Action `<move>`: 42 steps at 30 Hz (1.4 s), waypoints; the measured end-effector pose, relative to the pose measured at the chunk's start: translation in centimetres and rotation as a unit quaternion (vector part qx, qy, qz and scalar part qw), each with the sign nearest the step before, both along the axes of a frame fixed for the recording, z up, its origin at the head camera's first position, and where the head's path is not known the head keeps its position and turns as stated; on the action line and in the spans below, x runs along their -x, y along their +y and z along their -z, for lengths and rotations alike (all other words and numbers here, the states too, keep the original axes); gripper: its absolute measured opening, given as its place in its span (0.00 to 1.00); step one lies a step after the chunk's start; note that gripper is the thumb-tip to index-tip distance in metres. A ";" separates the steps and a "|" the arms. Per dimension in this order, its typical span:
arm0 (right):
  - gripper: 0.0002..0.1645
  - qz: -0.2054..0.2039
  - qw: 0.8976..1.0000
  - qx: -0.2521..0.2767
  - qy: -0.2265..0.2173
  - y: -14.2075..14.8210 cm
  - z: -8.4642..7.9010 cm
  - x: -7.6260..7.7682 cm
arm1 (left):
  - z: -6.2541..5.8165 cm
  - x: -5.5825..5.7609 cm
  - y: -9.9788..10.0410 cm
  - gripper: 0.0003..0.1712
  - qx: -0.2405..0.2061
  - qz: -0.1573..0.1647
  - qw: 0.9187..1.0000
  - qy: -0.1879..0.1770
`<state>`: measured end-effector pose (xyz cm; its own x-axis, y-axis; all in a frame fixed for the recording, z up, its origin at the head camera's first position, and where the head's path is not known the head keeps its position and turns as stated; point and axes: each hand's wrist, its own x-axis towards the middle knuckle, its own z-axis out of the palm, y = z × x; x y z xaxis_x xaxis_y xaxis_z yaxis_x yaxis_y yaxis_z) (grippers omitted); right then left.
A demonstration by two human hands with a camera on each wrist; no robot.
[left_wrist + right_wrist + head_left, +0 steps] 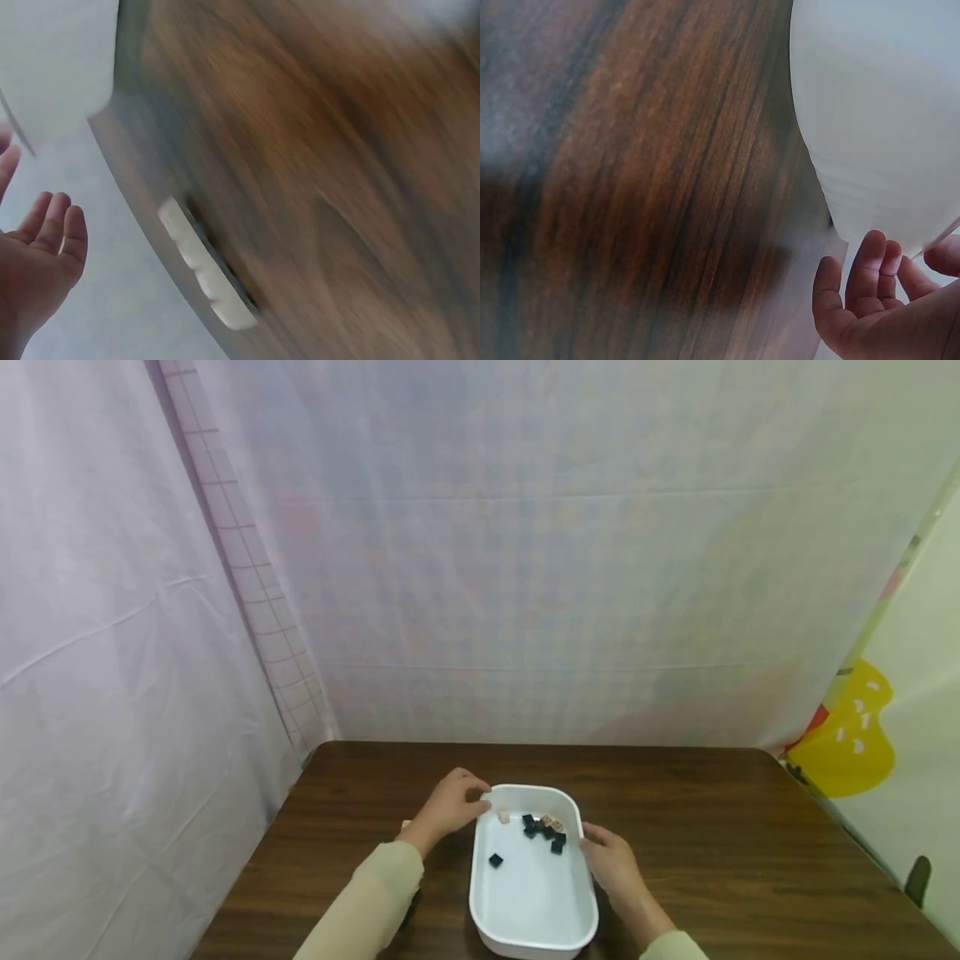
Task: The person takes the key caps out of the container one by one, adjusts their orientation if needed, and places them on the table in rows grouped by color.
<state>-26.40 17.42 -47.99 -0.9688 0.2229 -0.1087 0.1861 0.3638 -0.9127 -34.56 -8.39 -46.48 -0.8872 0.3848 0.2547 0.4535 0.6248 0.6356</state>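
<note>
White rect. tray (534,893), qty 1: lay betw. hands, long axis near-to-far, blk. tiles (557,847) mostly twd. far end. L. hand (447,807): pinched rim, far-L. corner. R. hand (613,866): gripped R. side, nearer wearer.

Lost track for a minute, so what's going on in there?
A person's left hand holds a white tray at its far left corner, and the right hand holds its right side, over a wooden table. Small black pieces and tan pieces lie inside, mostly toward the far end; one black piece sits apart, nearer the left wall. I can't tell whether the tray is lifted.
</note>
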 end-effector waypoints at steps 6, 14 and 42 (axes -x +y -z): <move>0.25 0.002 1.000 0.002 0.012 0.1 0.0 -0.1 | -0.2 0.1 2.4 0.12 0.058 -0.002 0.998 -0.024; 0.25 0.008 1.000 0.007 0.000 -0.2 0.0 -0.2 | 0.3 0.8 4.3 0.13 0.176 -0.054 0.982 -0.034; 0.26 0.005 1.000 -0.002 0.012 -0.3 0.0 -0.4 | 0.8 0.1 5.7 0.05 0.294 -0.083 0.952 0.020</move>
